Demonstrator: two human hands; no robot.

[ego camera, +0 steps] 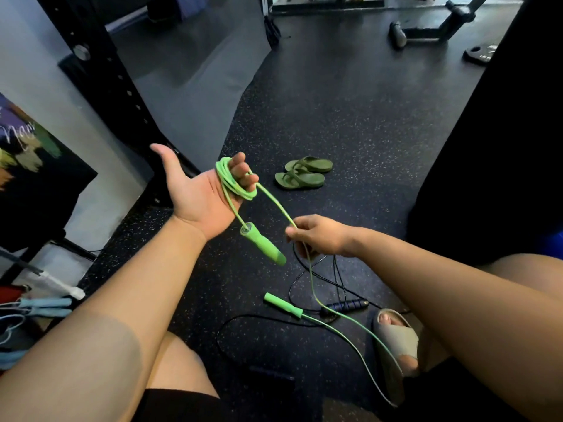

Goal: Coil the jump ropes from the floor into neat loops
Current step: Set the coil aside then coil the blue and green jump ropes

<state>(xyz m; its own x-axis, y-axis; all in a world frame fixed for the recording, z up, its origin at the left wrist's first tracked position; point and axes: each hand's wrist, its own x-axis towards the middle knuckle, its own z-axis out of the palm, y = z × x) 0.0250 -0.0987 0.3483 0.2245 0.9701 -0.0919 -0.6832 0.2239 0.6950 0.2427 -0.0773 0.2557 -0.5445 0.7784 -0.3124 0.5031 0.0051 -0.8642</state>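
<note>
My left hand [195, 190] is held palm up with several turns of the green jump rope [234, 184] wound around its fingers. One green handle [263, 246] dangles below that hand. My right hand [320, 237] pinches the rope's free strand a little to the right and lower. From there the strand runs down to the floor and back to the second green handle [283, 305]. A black jump rope [304, 278] with a dark blue handle [347, 305] lies tangled on the floor beneath my right hand.
A pair of green flip-flops [303, 176] lies on the black speckled floor ahead. My sandalled foot [396, 339] rests at the lower right. Light blue rope handles [45, 306] lie at the left edge. A black rack upright [103, 65] stands to the left, gym equipment [435, 25] far back.
</note>
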